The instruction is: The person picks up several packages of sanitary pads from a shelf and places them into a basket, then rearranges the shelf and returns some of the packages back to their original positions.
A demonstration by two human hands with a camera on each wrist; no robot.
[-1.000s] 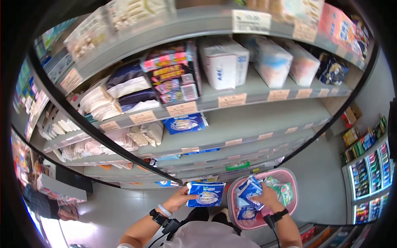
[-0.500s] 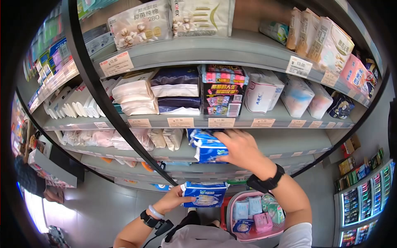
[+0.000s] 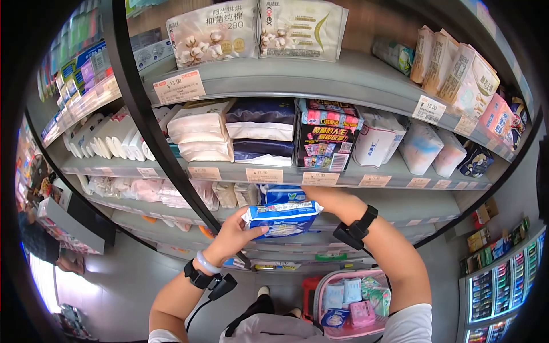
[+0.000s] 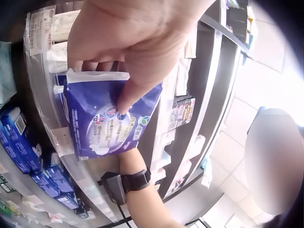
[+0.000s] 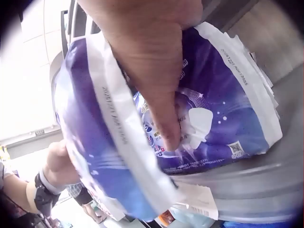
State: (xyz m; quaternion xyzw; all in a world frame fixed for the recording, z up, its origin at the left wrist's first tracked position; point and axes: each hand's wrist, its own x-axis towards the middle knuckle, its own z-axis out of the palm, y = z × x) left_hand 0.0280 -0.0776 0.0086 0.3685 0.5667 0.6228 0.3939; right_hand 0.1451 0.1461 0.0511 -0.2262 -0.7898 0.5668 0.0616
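A blue pack of sanitary pads (image 3: 283, 220) is held by my left hand (image 3: 229, 234), thumb across its front. In the left wrist view, the left hand (image 4: 137, 42) grips that pack (image 4: 104, 118) by its white sealed edge. My right arm reaches into the shelf, its hand hidden behind that pack in the head view. In the right wrist view, the right hand (image 5: 147, 61) holds a second blue pack (image 5: 213, 109), its thumb flat on the face; the other fingers are hidden. The left hand's pack (image 5: 95, 123) stands close in front. Blue packaging (image 3: 280, 193) shows on the shelf.
Shelves above hold white, navy and black packs, with price tags along the shelf edge (image 3: 320, 178). A black upright post (image 3: 154, 143) crosses the left side. A pink basket (image 3: 315, 303) of several packs stands on the floor at right. Another person's legs (image 3: 43, 240) show far left.
My right hand has gone from the basket to the shelf with a blue pack, then deeper in. My left hand has raised its pack towards the shelf. The view has shifted.
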